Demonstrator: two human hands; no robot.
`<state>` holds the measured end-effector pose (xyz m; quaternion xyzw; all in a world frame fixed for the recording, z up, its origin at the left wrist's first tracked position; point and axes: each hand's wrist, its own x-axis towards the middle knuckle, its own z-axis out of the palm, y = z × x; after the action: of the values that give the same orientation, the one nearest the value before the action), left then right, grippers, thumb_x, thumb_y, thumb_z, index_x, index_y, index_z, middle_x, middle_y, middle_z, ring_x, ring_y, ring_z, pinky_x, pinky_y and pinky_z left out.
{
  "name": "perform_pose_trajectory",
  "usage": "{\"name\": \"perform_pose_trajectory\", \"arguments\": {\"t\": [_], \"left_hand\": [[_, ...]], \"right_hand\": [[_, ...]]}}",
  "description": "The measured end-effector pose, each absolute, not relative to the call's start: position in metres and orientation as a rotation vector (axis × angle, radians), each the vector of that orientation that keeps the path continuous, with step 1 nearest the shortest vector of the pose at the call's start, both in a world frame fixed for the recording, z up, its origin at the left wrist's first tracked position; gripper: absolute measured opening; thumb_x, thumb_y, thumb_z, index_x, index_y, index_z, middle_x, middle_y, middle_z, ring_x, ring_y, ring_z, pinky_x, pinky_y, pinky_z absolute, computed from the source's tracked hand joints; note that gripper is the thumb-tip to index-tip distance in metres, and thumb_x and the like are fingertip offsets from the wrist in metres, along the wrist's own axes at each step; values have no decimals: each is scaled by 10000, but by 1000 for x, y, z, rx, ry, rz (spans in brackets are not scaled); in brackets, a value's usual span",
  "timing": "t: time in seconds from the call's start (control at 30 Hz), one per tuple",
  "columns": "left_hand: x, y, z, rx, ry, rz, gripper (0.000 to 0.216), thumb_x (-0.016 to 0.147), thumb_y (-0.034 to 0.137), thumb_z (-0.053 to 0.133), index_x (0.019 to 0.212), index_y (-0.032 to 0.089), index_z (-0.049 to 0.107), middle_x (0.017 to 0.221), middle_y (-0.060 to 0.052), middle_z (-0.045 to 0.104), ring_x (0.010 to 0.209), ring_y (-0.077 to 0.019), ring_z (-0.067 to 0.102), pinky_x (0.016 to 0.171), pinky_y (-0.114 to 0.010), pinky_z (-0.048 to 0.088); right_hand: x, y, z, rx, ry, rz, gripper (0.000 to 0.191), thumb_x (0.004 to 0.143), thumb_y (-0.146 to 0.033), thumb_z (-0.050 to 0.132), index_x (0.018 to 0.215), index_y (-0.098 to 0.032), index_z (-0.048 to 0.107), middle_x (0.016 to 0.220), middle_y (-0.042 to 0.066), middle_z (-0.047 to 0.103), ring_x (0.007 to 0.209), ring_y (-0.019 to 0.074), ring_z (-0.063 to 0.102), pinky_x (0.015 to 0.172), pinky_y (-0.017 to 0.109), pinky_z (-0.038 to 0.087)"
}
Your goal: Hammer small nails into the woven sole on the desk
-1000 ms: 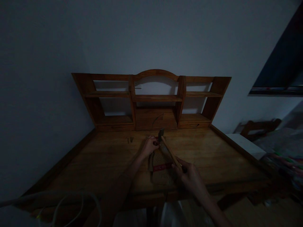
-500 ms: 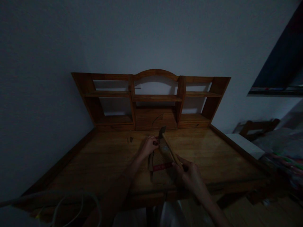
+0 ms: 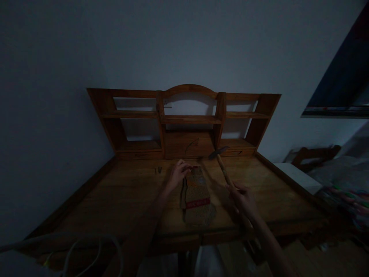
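My right hand (image 3: 243,200) is wrapped round the wooden handle of a hammer (image 3: 225,171). The hammer's dark head is raised to the right of a brown, flat block-like piece (image 3: 197,192) with red bands, which lies on the wooden desk (image 3: 129,200). At the far left corner of this piece, my left hand (image 3: 179,173) has its fingers closed together. Whatever is between those fingertips is too small and dark to make out. Several small, thin nail-like pieces (image 3: 159,169) lie on the desk left of my left hand.
A wooden shelf unit (image 3: 190,120) with compartments and small drawers stands along the desk's back. Raised side rails (image 3: 288,181) edge the desk. Pale cables (image 3: 95,236) hang at the front left. A white surface (image 3: 298,177) and a chair (image 3: 315,156) are at the right.
The hammer has swung up and right, away from my left hand, uncovering the brown piece. My right hand has moved right with it. My left hand has shifted slightly left and stays at the piece's far end.
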<state>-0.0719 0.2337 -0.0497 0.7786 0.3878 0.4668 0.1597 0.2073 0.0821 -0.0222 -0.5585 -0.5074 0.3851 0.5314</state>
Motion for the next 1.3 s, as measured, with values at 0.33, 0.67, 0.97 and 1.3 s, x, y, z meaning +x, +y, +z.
{"name": "perform_pose_trajectory", "arguments": {"t": [0.33,0.67,0.97,1.3], "left_hand": [[-67,227,-51,2384,1072,1243,366,863,103,561,1115,325,706,935,-24,493,919,-140,522,813,-242,443],[-73,243,-67,2394,1153,1240,275,843,148,613,1038,296,739,899,-16,511,874,-134,523,779,-234,444],[-72,240,-64,2440,1201,1224,316,815,93,606,1019,292,745,908,-18,516,879,-140,524,795,-246,443],[-71,234,-57,2469,1278,1173,278,812,97,609,978,264,756,921,-41,574,896,-159,523,826,-276,451]], "right_hand": [[224,92,-46,-1269,-1086,1142,351,793,-490,629,806,-139,637,442,-63,472,281,101,410,292,221,311],[219,89,-53,-1235,-1038,1202,331,768,-499,655,759,-170,609,443,-61,467,269,90,391,276,218,315],[224,91,-62,-1266,-1092,1119,356,789,-523,643,779,-168,627,455,-42,494,304,107,430,303,226,317],[219,90,-55,-1287,-1099,1132,375,793,-535,635,788,-161,626,441,-58,474,265,91,379,275,226,297]]}}
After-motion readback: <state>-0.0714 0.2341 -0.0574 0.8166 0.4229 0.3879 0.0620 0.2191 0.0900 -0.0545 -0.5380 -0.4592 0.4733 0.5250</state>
